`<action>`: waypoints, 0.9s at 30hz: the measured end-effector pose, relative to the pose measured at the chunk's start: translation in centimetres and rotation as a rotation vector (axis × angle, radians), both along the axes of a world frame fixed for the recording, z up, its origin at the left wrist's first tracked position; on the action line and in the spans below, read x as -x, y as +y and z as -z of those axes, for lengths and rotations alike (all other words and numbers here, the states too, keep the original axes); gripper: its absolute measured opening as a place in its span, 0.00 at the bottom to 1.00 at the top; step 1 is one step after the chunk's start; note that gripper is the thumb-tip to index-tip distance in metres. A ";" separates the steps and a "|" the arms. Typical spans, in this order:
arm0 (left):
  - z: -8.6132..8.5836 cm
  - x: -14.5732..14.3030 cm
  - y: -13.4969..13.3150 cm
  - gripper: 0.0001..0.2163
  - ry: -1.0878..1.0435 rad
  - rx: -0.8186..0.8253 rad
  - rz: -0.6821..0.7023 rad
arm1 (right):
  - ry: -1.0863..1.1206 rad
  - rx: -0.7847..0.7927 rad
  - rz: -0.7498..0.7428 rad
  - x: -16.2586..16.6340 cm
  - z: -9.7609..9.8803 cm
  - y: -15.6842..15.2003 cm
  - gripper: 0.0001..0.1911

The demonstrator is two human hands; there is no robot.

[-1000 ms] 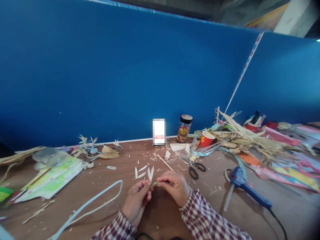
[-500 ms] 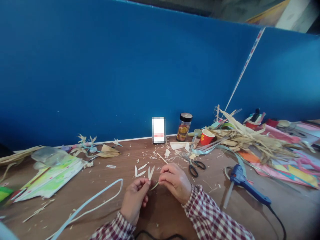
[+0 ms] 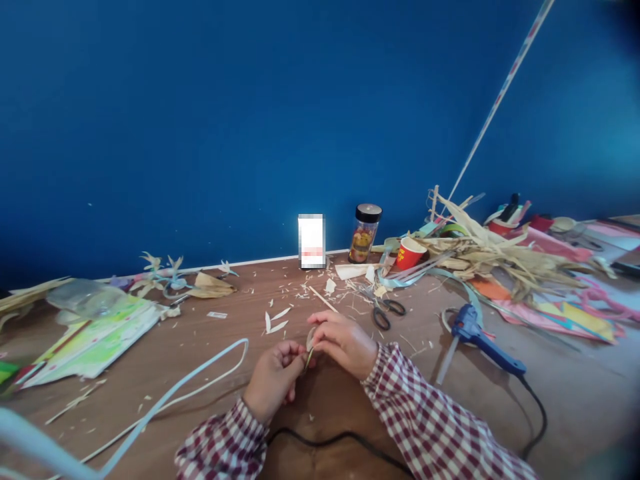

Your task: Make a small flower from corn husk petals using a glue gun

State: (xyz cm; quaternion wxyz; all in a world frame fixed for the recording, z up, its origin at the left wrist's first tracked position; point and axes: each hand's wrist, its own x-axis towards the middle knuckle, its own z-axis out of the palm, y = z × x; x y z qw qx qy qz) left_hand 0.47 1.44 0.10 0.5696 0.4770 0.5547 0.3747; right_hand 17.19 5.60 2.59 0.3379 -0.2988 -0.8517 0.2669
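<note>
My left hand [image 3: 276,378] is closed in a pinch near the middle of the table. Between its fingertips and those of my right hand [image 3: 344,341] sits a small pale husk piece [image 3: 310,339], with a thin greenish stem end pointing down. My right hand is also closed, its fingers bent over the top of that piece; fingers hide most of it. Just beyond my left hand lie several white leaf-shaped cut pieces [image 3: 276,322]. Black-handled scissors [image 3: 382,319] rest beyond my right hand.
A blue glue gun [image 3: 485,340] lies at right, its black cable [image 3: 345,435] crossing near my wrists. Farther back stand a red paper cup [image 3: 410,256], a black-lidded jar [image 3: 365,235] and a heap of dry husks [image 3: 505,267]. A pale loop strip [image 3: 200,370] lies left.
My hands have come together, and the forked husk piece that stood up from my left fingers now sits between both hands, mostly covered. The view has tilted down.
</note>
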 end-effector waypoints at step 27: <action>0.2 -0.3 -0.2 0.12 0.024 -0.040 -0.061 | -0.026 0.025 0.131 0.6 0.6 -0.4 0.02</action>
